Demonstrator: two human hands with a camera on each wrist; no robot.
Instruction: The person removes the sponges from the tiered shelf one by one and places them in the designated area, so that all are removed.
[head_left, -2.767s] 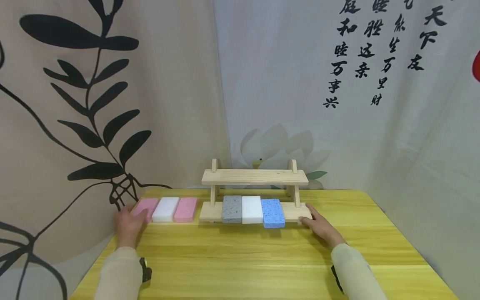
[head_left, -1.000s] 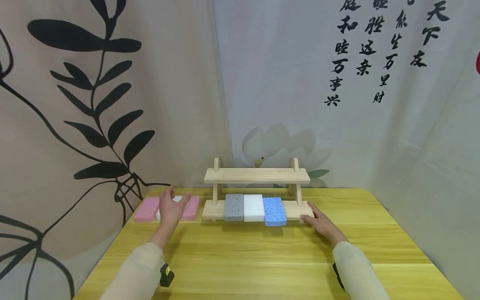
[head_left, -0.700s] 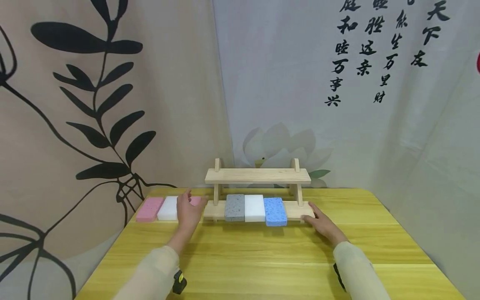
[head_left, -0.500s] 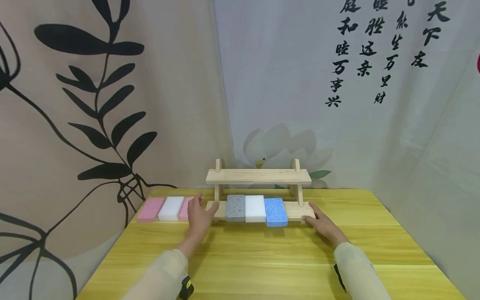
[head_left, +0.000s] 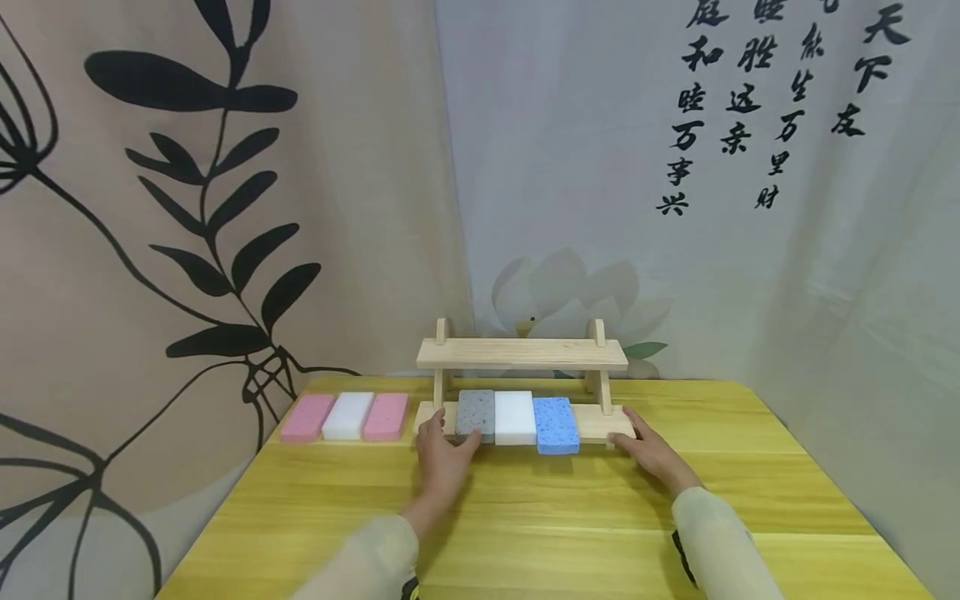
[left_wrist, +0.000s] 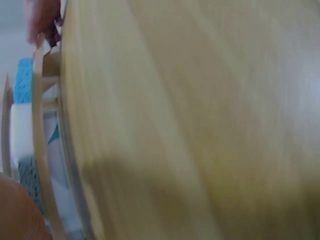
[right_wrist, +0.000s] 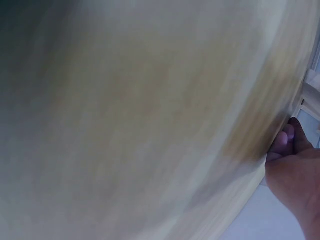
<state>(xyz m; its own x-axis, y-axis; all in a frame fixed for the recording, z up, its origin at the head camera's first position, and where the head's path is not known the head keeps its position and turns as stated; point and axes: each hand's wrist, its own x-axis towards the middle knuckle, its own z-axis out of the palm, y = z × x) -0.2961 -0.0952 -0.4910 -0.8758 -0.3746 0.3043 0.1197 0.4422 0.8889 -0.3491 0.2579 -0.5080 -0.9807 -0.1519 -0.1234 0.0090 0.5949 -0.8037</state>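
A two-tier wooden rack (head_left: 521, 353) stands at the back of the table. Across its lower board lie a grey sponge (head_left: 476, 410), a white sponge (head_left: 515, 418) and a blue sponge (head_left: 557, 425), which juts past the front edge. My left hand (head_left: 442, 458) is at the board's left end, thumb and fingers spread beside the grey sponge; contact is unclear. The right hand (head_left: 652, 454) grips the right end of the lower board, thumb in front. In the left wrist view, part of the left hand (left_wrist: 20, 215) appears close to the grey sponge (left_wrist: 30, 180).
Left of the rack, a pink sponge (head_left: 307, 418), a white sponge (head_left: 348, 416) and another pink sponge (head_left: 386, 417) lie in a row on the wooden table (head_left: 540, 517). A printed curtain (head_left: 360, 208) hangs right behind the table.
From the leftmost pink sponge, my left hand has moved right, past the row of sponges, to the rack's left end beside the grey sponge. My right hand keeps its grip on the rack.
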